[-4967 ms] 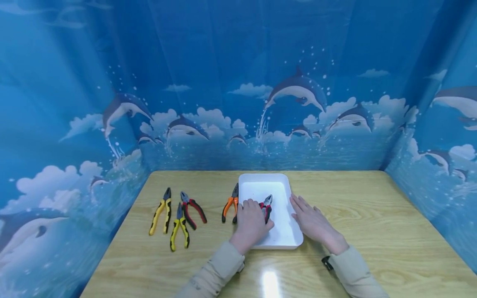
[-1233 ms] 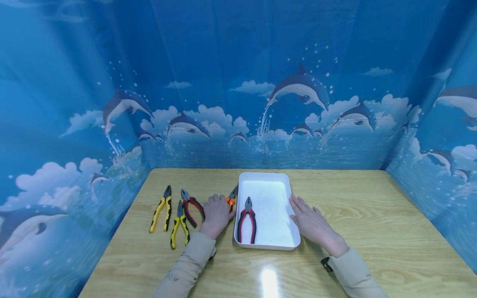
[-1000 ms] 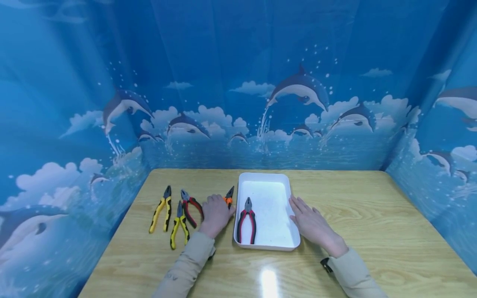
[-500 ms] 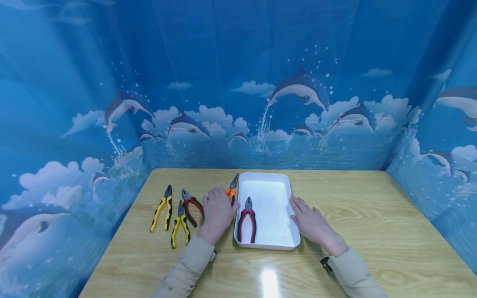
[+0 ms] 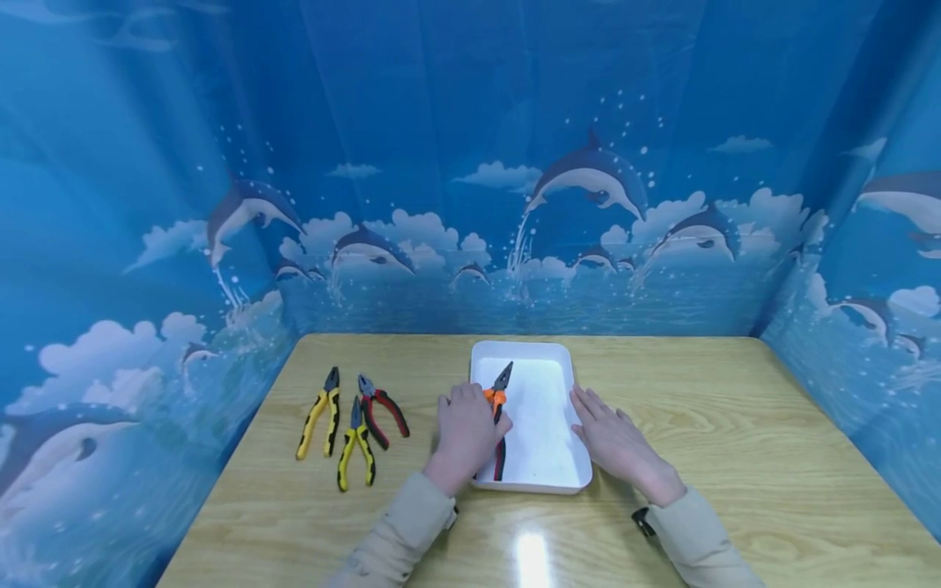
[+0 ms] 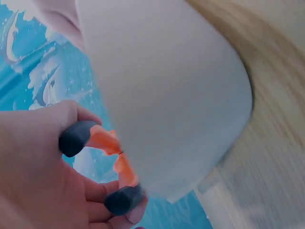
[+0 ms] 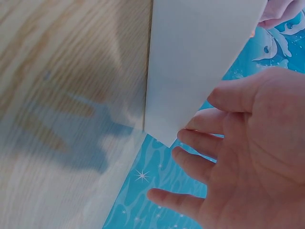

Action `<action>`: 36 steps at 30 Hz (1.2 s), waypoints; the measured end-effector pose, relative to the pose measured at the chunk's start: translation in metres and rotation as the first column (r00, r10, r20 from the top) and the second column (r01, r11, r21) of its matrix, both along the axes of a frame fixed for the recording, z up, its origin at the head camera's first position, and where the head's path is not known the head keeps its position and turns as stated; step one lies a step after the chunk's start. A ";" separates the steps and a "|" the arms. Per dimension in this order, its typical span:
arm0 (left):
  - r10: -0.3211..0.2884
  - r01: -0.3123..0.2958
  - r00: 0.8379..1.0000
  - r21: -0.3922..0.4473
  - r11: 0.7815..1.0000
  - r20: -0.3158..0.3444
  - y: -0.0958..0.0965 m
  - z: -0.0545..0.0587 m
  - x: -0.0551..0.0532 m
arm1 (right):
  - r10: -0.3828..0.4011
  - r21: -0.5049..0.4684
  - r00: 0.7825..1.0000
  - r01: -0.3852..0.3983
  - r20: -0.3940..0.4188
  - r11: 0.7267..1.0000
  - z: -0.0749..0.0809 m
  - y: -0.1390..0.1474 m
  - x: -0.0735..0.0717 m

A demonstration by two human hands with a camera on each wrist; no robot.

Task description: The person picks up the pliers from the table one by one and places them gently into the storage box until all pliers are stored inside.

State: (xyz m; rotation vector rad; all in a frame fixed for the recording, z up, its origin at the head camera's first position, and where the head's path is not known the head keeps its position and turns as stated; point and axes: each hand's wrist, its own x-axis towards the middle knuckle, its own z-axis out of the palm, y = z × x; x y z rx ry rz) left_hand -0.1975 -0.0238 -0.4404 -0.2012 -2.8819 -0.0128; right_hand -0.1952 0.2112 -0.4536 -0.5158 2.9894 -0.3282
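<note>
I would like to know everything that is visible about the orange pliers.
The orange pliers have a dark, metal-looking, tapering nose and orange handles with black ends, which look like rubber or plastic. The handles stand spread apart, partly hidden by the left hand that grips them. The nose points away from the person, slightly to the right, over the white tray. Whether they touch the tray or the red-black pliers is not clear.

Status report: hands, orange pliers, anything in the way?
Left hand grips orange pliers over white tray. Right hand at tray's right edge. Possible obstacle: red-black pliers inside.
</note>
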 end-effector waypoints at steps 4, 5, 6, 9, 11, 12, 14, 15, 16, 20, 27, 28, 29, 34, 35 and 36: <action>-0.016 0.019 0.998 -0.060 0.998 0.054 0.014 -0.006 0.002 | -0.003 0.008 1.000 0.003 -0.003 1.000 0.000 0.000 0.000; -0.018 0.024 0.997 -0.078 0.997 0.076 0.018 -0.007 0.002 | -0.002 0.009 1.000 0.002 -0.005 1.000 0.000 0.000 0.000; -0.021 0.031 0.995 -0.097 0.995 0.101 0.021 -0.008 0.003 | -0.001 0.009 1.000 0.001 -0.005 1.000 0.000 0.000 -0.001; -0.024 0.047 0.986 -0.142 0.989 0.164 0.029 -0.011 0.005 | 0.003 0.014 1.000 -0.003 -0.003 1.000 0.000 -0.001 0.000; -0.022 0.052 0.984 -0.168 0.984 0.174 0.034 -0.014 0.006 | 0.001 0.017 1.000 -0.001 -0.001 1.000 0.000 -0.001 0.000; -0.022 0.051 0.986 -0.175 0.983 0.168 0.035 -0.016 0.005 | -0.001 0.021 1.000 0.001 0.002 1.000 0.000 -0.001 0.000; -0.016 0.046 0.987 -0.190 0.981 0.158 0.038 -0.019 0.005 | -0.005 0.025 1.000 0.005 0.003 1.000 0.000 -0.002 -0.001; -0.011 0.041 0.989 -0.198 0.979 0.150 0.040 -0.020 0.005 | -0.005 0.028 1.000 0.005 0.003 1.000 0.000 -0.002 -0.001; -0.008 0.038 0.990 -0.217 0.976 0.138 0.041 -0.021 0.005 | -0.006 0.030 1.000 0.006 0.001 1.000 0.000 -0.002 -0.001; -0.007 0.032 0.996 -0.272 0.962 0.094 0.046 -0.023 0.008 | -0.001 0.027 1.000 0.001 0.001 1.000 0.001 -0.003 -0.001; -0.022 0.035 0.998 -0.229 0.973 0.061 0.049 -0.020 0.015 | 0.013 0.007 1.000 -0.013 -0.011 1.000 0.002 -0.002 0.000; -0.026 0.038 0.998 -0.220 0.975 0.058 0.050 -0.020 0.015 | 0.015 0.003 1.000 -0.014 -0.015 1.000 0.002 -0.002 0.001; -0.029 0.040 0.998 -0.212 0.976 0.054 0.050 -0.019 0.015 | 0.016 0.000 1.000 -0.016 -0.019 1.000 0.002 -0.002 0.001; -0.038 0.046 0.998 -0.202 0.978 0.044 0.051 -0.021 0.015 | 0.011 0.001 1.000 -0.011 -0.017 1.000 0.003 -0.001 0.001; -0.042 0.049 0.998 -0.201 0.978 0.041 0.051 -0.022 0.015 | 0.008 0.003 1.000 -0.008 -0.012 1.000 0.003 -0.001 0.001; -0.047 0.054 0.998 -0.202 0.978 0.040 0.052 -0.022 0.015 | 0.008 0.007 1.000 -0.008 -0.008 1.000 0.003 -0.001 0.001</action>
